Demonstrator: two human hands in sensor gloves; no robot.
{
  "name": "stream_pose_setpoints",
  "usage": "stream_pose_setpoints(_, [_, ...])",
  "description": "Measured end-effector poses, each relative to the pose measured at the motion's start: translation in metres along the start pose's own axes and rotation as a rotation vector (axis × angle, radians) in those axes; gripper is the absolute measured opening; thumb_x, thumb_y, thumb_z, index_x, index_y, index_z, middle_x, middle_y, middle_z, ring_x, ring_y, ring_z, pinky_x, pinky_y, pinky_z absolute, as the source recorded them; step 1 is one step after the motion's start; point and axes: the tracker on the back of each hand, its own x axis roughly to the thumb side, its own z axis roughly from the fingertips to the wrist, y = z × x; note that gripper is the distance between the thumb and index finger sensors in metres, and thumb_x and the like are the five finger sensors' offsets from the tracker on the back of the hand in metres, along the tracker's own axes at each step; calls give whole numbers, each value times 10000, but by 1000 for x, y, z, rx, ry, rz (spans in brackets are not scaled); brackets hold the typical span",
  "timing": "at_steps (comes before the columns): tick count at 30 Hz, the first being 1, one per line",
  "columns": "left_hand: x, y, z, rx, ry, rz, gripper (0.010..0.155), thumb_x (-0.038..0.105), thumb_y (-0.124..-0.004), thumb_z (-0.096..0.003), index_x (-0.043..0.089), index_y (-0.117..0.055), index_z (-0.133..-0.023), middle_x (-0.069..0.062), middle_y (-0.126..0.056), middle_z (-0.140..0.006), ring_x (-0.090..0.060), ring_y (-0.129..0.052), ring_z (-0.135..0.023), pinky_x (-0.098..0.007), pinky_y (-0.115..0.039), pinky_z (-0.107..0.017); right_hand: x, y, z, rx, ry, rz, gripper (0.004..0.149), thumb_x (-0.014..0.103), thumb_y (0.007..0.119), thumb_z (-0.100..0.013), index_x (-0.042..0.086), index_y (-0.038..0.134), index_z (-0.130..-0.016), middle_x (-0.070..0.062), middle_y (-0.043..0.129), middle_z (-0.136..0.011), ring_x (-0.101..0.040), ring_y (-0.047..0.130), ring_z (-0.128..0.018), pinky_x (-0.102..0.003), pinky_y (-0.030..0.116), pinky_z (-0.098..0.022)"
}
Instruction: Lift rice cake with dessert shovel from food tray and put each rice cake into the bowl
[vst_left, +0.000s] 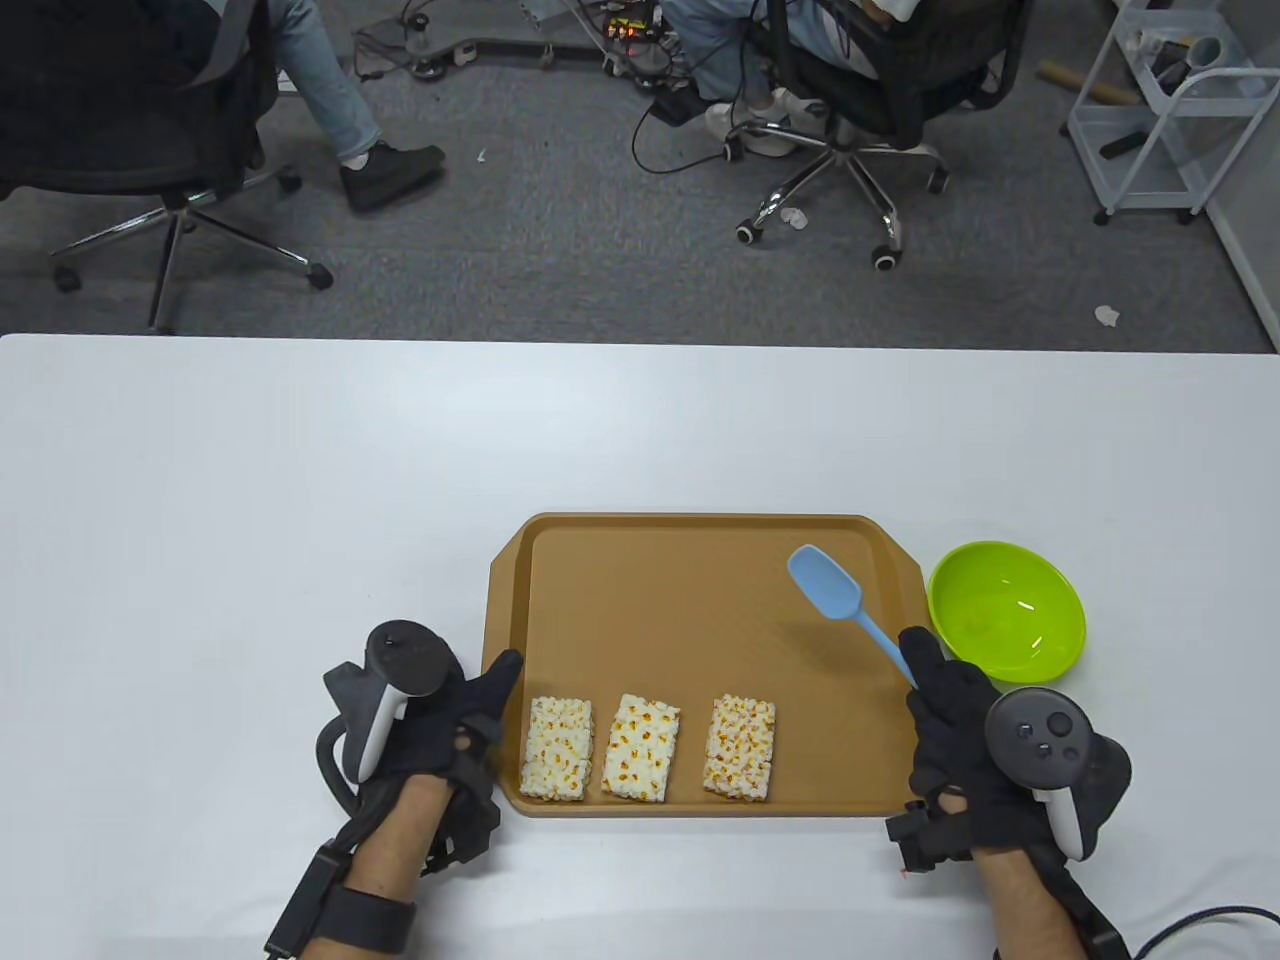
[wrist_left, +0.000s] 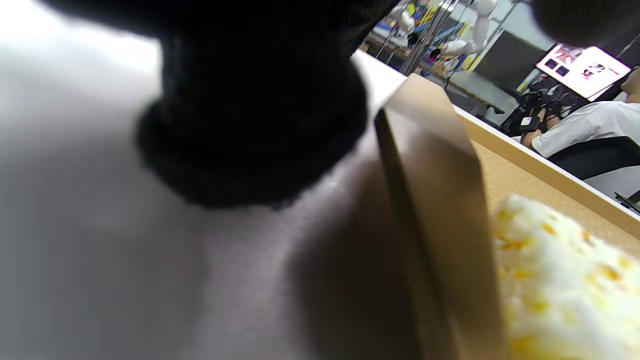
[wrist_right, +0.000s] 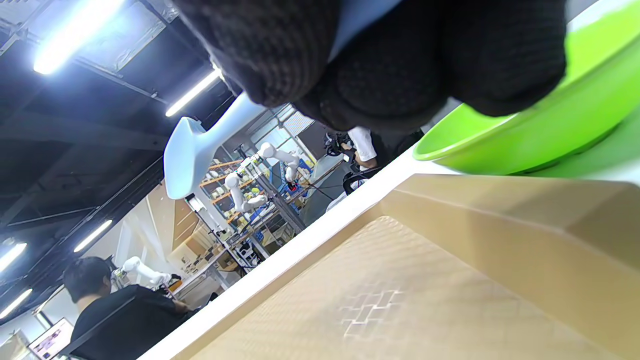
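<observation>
A white bench (vst_left: 300, 450) fills the lower part of the table view, with grey carpet and office chairs (vst_left: 130, 120) beyond its far edge. On the bench, toward the near side, sits a brown food tray (vst_left: 700, 560), its long side running left to right. Just beside the tray's right edge stands a lime-green bowl (vst_left: 1008, 610), apart from the tray by a thin strip of bench and holding nothing visible. The left hand (vst_left: 440, 720) rests on the bench against the tray's left rim, fingers stretched forward and relaxed, one fingertip touching the rim; in the left wrist view the dark glove is too close and blurred to show more, though it seems to hold nothing. The right hand (vst_left: 960, 730) hovers at the tray's right near corner, its fingers curled round the handle of a pale blue dessert shovel (vst_left: 830, 590), whose blade points up and left over the bare right half of the tray; the right wrist view shows the blade raised clear of the tray floor. Three rice cakes lie in a row along the tray's near edge, each flat, white and speckled with yellow: the left rice cake (vst_left: 556, 762) nearest the left hand, the middle rice cake (vst_left: 641, 762) just beside it, and the right rice cake (vst_left: 740, 762) a little farther off.
</observation>
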Motion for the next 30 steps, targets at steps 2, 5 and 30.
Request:
stream_pose_setpoints(2, [6,-7,1,4,-8,-10,853,713,-715,-424,122,-563,-1021,-125,-997,-601,-192,-1083,-128,-287,-884,60,2,-2,-3,12,-27,0,568,226,779,-353,323,705,-908,-23,859,-739,-271,952,-481,-488,842,-440])
stream_pose_setpoints(5, [14,-11,2,44,0,-104,779,647,-756,-441,135,-600,-1008,-83,-1016,-538,-175,-1085,-91,-280,-882,79,5,-5,-12,63,-68,27,567,224,779,-355,320,704,-909,-27,860,-741,-279,949,-488,-498,834,-450])
stream_pose_setpoints(30, [-4,-19,-3,17,12,91,678,573,-792,-450,191,-647,-991,-26,-1007,-426,-161,-1055,-61,-303,-878,70,-30,28,-17,666,-50,225,569,205,758,-356,290,708,-916,-46,882,-715,-291,949,-424,-496,847,-371])
